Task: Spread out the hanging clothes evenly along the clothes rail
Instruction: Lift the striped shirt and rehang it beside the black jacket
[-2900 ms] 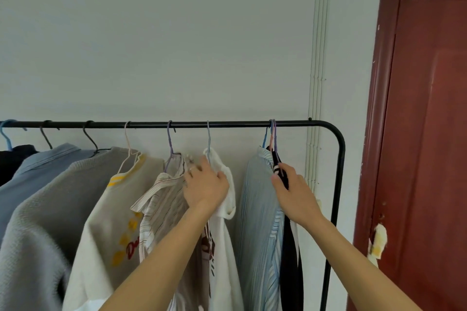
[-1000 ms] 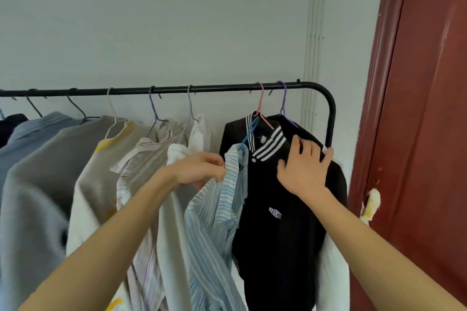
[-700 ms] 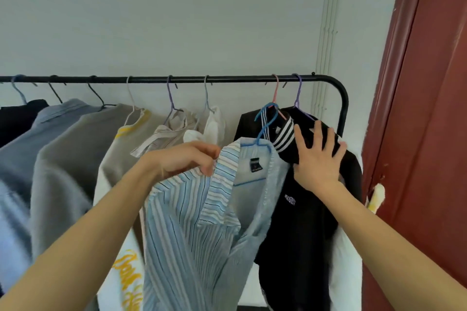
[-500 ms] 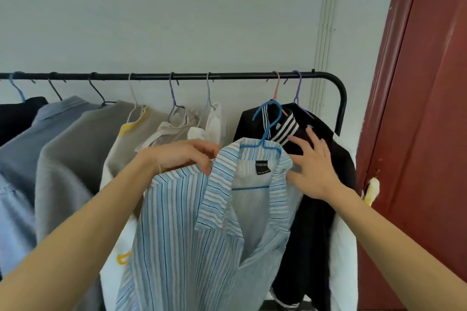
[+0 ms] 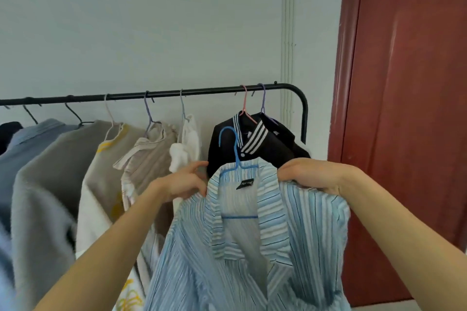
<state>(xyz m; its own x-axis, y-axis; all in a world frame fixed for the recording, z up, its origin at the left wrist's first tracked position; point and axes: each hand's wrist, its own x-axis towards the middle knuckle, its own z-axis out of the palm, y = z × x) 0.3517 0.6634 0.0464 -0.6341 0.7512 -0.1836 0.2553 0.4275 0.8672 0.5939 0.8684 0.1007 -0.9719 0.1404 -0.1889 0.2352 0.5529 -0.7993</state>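
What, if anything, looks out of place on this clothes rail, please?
The striped shirt is off the rail: the hook of its blue hanger catches nothing, while the left hand and right hand grip its shoulders. The rail shows a gap left of the black jacket.

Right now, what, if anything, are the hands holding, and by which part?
The left hand and right hand grip the blue striped shirt, one at each shoulder; its blue hanger is off the rail.
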